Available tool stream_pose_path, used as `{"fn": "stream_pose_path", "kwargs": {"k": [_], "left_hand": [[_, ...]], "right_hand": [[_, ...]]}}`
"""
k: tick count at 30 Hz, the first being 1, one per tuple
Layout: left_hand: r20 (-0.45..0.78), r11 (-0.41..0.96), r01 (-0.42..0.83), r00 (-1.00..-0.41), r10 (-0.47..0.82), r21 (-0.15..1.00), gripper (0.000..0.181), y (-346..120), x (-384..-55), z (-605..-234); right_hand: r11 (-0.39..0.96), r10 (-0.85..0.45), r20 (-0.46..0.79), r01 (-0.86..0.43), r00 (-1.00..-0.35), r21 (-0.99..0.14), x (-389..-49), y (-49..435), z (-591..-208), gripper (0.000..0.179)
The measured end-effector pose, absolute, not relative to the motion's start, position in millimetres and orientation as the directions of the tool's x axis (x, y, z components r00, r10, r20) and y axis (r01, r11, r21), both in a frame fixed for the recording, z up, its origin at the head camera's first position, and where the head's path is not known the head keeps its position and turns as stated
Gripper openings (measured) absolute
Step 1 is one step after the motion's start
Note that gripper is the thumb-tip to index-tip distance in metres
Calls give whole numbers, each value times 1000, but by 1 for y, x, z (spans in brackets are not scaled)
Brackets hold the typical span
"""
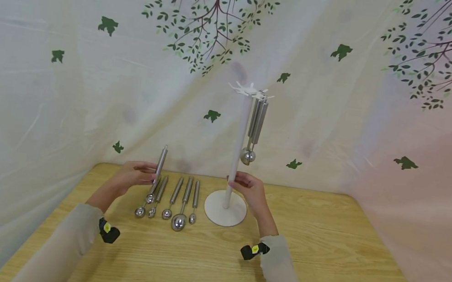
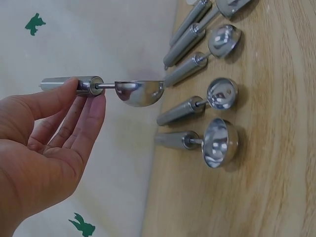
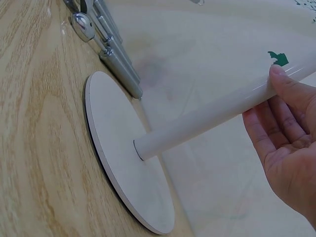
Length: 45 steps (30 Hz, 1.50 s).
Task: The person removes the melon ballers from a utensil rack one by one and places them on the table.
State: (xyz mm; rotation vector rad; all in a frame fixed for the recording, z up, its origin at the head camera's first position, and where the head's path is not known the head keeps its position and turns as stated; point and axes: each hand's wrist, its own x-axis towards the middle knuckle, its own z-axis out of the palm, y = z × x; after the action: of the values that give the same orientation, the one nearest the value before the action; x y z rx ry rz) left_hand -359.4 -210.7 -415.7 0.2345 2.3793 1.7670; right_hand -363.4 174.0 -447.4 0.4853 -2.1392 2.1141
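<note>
In the head view my left hand (image 1: 131, 179) pinches a steel scoop (image 1: 161, 161) by its handle, the handle end pointing up. In the left wrist view the scoop's half-round bowl (image 2: 139, 94) is free of the table, and thumb and fingertips grip the handle near its neck. My right hand (image 1: 250, 190) holds the white post (image 3: 207, 118) of a display stand between thumb and fingers, low above its round base (image 1: 212, 213). Hooks (image 1: 250, 90) ring the top of the stand. From the right-hand hooks hang scoops (image 1: 258, 121), their bowls downward.
Several more steel scoops (image 1: 178, 221) lie in a row on the wooden table (image 1: 300, 259), left of the base, with bowls toward me. Their bowls differ in size. A hanging cloth (image 1: 331, 161) with leaf patterns encloses the table's back and sides.
</note>
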Motion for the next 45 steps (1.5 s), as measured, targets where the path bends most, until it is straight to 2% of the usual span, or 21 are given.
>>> {"fn": "stream_pose_path", "kwargs": {"k": [9, 23, 33, 45], "left_hand": [[-86, 317, -26, -981, 176, 948, 53, -226, -365, -429], [-97, 297, -33, -974, 205, 954, 54, -244, -363, -439], [-167, 305, -115, -975, 148, 945, 54, -246, -359, -447], [-196, 348, -147, -974, 110, 926, 52, -251, -352, -453]], "right_hand": [[-20, -157, 299, -299, -941, -954, -364, 175, -449, 36], [10, -146, 284, -289, -948, -957, -364, 174, -446, 35], [6, -149, 267, -271, -952, -963, -362, 173, -446, 36], [0, -158, 267, -271, -951, -963, -360, 175, -449, 37]]}}
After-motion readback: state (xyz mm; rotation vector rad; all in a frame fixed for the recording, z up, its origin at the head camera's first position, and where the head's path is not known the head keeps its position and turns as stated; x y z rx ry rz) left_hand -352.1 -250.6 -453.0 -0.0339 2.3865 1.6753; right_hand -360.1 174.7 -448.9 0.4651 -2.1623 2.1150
